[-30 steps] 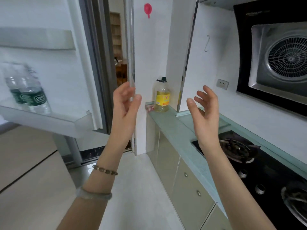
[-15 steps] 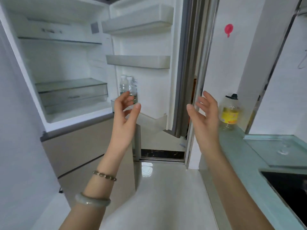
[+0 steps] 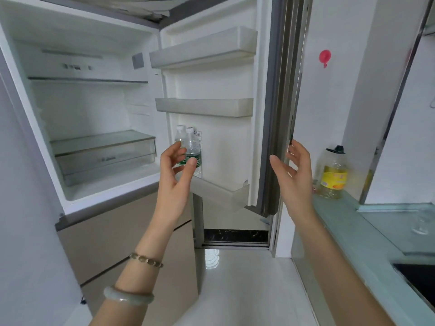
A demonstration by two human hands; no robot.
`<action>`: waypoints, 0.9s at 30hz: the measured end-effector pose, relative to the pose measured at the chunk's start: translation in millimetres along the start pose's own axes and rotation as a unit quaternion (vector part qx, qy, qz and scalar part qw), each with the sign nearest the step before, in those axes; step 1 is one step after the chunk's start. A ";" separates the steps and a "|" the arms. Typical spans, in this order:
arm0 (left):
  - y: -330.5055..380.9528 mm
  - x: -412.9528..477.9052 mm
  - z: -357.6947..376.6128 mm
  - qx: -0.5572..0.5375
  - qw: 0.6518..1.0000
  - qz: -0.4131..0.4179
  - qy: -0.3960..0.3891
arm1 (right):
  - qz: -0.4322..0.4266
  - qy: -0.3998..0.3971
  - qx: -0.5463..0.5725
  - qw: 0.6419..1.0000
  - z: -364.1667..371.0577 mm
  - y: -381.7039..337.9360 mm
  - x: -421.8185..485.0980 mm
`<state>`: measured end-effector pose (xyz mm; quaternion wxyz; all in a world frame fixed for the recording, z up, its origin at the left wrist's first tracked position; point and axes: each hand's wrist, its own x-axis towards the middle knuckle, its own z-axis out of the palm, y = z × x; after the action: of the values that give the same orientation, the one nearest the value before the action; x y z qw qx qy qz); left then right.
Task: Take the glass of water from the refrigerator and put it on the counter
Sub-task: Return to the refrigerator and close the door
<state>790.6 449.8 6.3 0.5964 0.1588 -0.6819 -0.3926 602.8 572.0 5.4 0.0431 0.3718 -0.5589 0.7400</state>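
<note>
**A:** Which step is in hand?

**B:** By my reading, the search. The white refrigerator (image 3: 94,114) stands with its door (image 3: 211,102) swung wide, and both hands are raised in front of it. The left hand (image 3: 175,180) is loosely spread, fingers curled, grasping nothing. The right hand (image 3: 294,177) is likewise released, its fingertips near the grey door seal (image 3: 273,137); whether they touch it I cannot tell.

**A:** And the glass of water?

**B:** I see none on the glass shelves or in the clear drawer (image 3: 106,158). The lowest door bin holds only two clear plastic water bottles with green labels (image 3: 191,149), just behind the left fingers. On the pale green glass counter (image 3: 348,231), a faint clear tumbler shape (image 3: 421,225) stands well apart from the yellow-labelled oil bottle (image 3: 333,175). It is too dim to be sure it is the glass.

**A:** So what does the next move call for?

**B:** If that is the glass, probably just closing the door. If not, a closer look inside.
</note>
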 end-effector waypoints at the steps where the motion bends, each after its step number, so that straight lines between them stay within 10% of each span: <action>1: -5.0 2.8 1.4 0.003 1.000 -0.008 0.002 | 0.010 -0.002 -0.009 1.000 -0.6 7.2 5.4; 27: -41.4 0.1 30.3 0.143 0.978 -0.053 0.145 | 0.076 -0.095 0.000 0.993 12.8 120.6 121.1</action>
<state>751.7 433.7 -23.1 0.6385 0.3335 -0.6281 -0.2943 464.2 473.6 -16.7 -0.0660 0.3969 -0.5872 0.7024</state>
